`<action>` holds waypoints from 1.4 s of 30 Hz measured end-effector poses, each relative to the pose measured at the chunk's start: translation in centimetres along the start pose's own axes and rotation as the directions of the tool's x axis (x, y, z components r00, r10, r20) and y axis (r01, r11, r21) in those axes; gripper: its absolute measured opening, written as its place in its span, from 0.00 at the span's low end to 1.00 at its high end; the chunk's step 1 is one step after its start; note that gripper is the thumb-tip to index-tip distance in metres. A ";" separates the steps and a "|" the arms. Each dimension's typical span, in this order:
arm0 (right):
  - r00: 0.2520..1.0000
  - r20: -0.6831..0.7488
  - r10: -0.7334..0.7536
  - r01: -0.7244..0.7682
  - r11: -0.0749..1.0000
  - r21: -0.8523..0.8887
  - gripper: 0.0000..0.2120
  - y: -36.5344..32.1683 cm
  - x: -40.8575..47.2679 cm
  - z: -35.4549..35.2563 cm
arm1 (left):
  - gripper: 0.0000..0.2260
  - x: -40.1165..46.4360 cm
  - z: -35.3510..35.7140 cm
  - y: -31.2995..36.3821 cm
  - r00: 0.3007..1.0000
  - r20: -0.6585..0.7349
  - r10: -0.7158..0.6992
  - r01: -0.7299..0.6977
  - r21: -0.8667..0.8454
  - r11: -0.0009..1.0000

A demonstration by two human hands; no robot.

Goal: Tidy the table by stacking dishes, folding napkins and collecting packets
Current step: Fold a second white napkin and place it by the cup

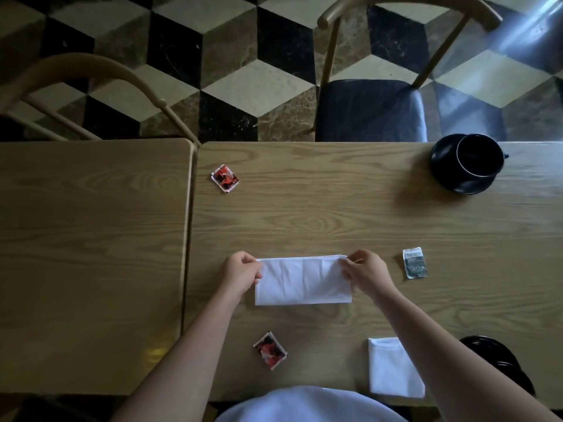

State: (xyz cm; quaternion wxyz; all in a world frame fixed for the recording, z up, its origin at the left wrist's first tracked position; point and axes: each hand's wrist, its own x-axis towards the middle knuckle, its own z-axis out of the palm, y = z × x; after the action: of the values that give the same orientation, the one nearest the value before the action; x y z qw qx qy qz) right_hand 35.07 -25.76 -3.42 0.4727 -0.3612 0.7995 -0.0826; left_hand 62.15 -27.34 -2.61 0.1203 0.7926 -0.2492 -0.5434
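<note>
A white napkin (303, 280) lies folded into a long rectangle in the middle of the wooden table (335, 214). My left hand (242, 269) pinches its far left corner and my right hand (364, 269) pinches its far right corner. A second folded white napkin (393, 368) lies near the front edge, partly under my right forearm. One red packet (224, 179) lies at the far left of this table, another red packet (270, 350) near the front. A grey packet (415, 263) lies to the right of my right hand. A black cup (479, 156) stands on a black saucer (443, 172) at the far right.
A second table (91, 254) butts against the left side. Two chairs stand beyond the tables, one with a dark seat (370, 111) and one with a curved back (100, 74). A black dish (499, 360) shows at the front right, partly hidden by my right arm.
</note>
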 end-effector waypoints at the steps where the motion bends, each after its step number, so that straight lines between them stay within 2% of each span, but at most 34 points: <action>1: 1.000 -0.030 0.005 -0.006 1.000 -0.014 0.11 -0.1 -0.1 0.1 | 0.06 -0.1 0.4 0.0 0.998 -0.046 0.034 -0.033 0.021 0.999; 2: 0.997 -0.074 0.003 -0.006 0.999 -0.039 0.13 -0.3 -0.5 0.2 | 0.05 -0.5 0.6 0.0 0.988 -0.112 0.105 -0.093 0.111 0.989; 3: 0.993 -0.120 -0.016 0.006 0.997 -0.081 0.14 -0.4 -1.1 0.3 | 0.06 -1.0 0.9 -0.4 0.959 -0.167 0.228 -0.169 0.308 0.936; 4: 0.987 -0.147 -0.056 0.038 0.991 -0.127 0.13 -0.5 -1.8 0.6 | 0.06 -1.8 1.3 -0.9 0.917 -0.157 0.367 -0.244 0.508 0.826; 5: 0.984 -0.137 -0.118 0.093 0.981 -0.172 0.11 -0.6 -2.7 1.0 | 0.06 -2.8 1.9 -1.5 0.866 -0.086 0.492 -0.345 0.611 0.713; 7: 0.969 -0.010 -0.247 0.234 0.932 -0.275 0.06 -0.8 -4.7 2.6 | 0.04 -5.0 3.4 -2.8 0.779 0.150 0.608 -0.560 0.603 0.568; 9: 0.939 0.160 -0.305 0.342 0.880 -0.329 0.07 -1.1 -6.5 4.7 | 0.04 -6.3 4.8 -3.9 0.740 0.305 0.600 -0.648 0.563 0.513; 11: 0.904 0.275 -0.326 0.398 0.878 -0.266 0.08 -1.3 -7.6 6.6 | 0.05 -6.4 5.3 -4.7 0.751 0.341 0.565 -0.648 0.543 0.534; 13: 0.883 0.308 -0.354 0.418 0.892 -0.173 0.05 -1.3 -7.7 7.6 | 0.04 -5.8 5.4 -4.9 0.795 0.309 0.522 -0.603 0.501 0.621; 15: 0.871 0.324 -0.369 0.430 0.891 -0.143 0.03 -1.0 -7.2 7.8 | 0.03 -5.1 5.5 -4.9 0.823 0.295 0.485 -0.566 0.483 0.668; 18: 0.852 0.355 -0.386 0.465 0.869 -0.172 0.04 -0.7 -6.6 7.7 | 0.06 -4.6 5.7 -4.3 0.852 0.281 0.442 -0.523 0.479 0.705; 20: 0.827 0.394 -0.400 0.503 0.840 -0.203 0.08 -0.2 -6.4 7.1 | 0.09 -4.4 5.7 -4.3 0.861 0.266 0.433 -0.508 0.459 0.729; 24: 0.811 0.395 -0.432 0.570 0.735 -0.367 0.14 2.9 -5.6 3.8 | 0.09 -2.8 3.6 -5.7 0.878 0.185 0.441 -0.474 0.469 0.746; 27: 0.786 0.414 -0.460 0.609 0.694 -0.384 0.15 3.8 -5.4 2.5 | 0.10 -2.3 2.6 -6.0 0.890 0.156 0.428 -0.447 0.483 0.753; 29: 0.810 0.402 -0.427 0.577 0.705 -0.413 0.14 2.8 -5.5 2.8 | 0.08 -2.7 3.0 -5.5 0.910 0.122 0.396 -0.403 0.476 0.781; 31: 0.828 0.339 -0.446 0.558 0.713 -0.424 0.12 1.6 -5.4 3.0 | 0.06 -3.6 4.0 -5.1 0.939 0.019 0.342 -0.321 0.400 0.859; 32: 0.816 0.274 -0.509 0.577 0.694 -0.430 0.12 1.1 -5.1 2.9 | 0.06 -4.2 4.7 -5.1 0.958 -0.064 0.279 -0.254 0.258 0.932; 33: 0.790 0.197 -0.580 0.598 0.660 -0.456 0.12 0.6 -4.6 2.7 | 0.05 -5.0 5.4 -4.9 0.974 -0.163 0.160 -0.157 0.031 0.987; 34: 0.766 0.127 -0.630 0.599 0.628 -0.496 0.13 -0.1 -4.1 2.3 | 0.04 -5.6 6.1 -4.7 0.974 -0.223 -0.037 -0.018 -0.240 0.971; 35: 0.764 0.092 -0.639 0.577 0.612 -0.541 0.14 -0.9 -3.7 2.1 | 0.01 -6.4 6.9 -4.4 0.951 -0.156 -0.266 0.155 -0.503 0.850; 36: 0.788 0.101 -0.608 0.540 0.602 -0.589 0.16 -1.8 -3.1 1.8 | 0.04 -7.1 8.0 -4.2 0.901 0.012 -0.433 0.331 -0.663 0.671; 37: 0.823 0.143 -0.550 0.504 0.590 -0.631 0.18 -2.6 -2.6 1.7 | 0.08 -7.8 9.2 -4.0 0.844 0.179 -0.506 0.462 -0.722 0.515; 38: 0.850 0.193 -0.490 0.480 0.569 -0.668 0.20 -3.3 -2.0 1.7 | 0.11 -8.5 10.2 -4.0 0.804 0.296 -0.516 0.537 -0.735 0.415; 39: 0.864 0.236 -0.445 0.470 0.544 -0.695 0.21 -3.9 -1.6 1.8 | 0.11 -9.0 11.3 -3.8 0.784 0.379 -0.492 0.577 -0.737 0.351; 42: 0.876 0.315 -0.365 0.467 0.482 -0.741 0.21 -5.2 -1.2 2.0 | 0.06 -9.8 13.1 -3.1 0.783 0.459 -0.419 0.602 -0.726 0.331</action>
State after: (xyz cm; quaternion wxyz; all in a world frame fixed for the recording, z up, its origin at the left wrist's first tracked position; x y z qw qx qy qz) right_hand 39.66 -28.31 -1.22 0.2698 -0.7204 0.6090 0.1931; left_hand 48.12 -18.52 -1.22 0.2870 0.6112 0.3000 -0.6738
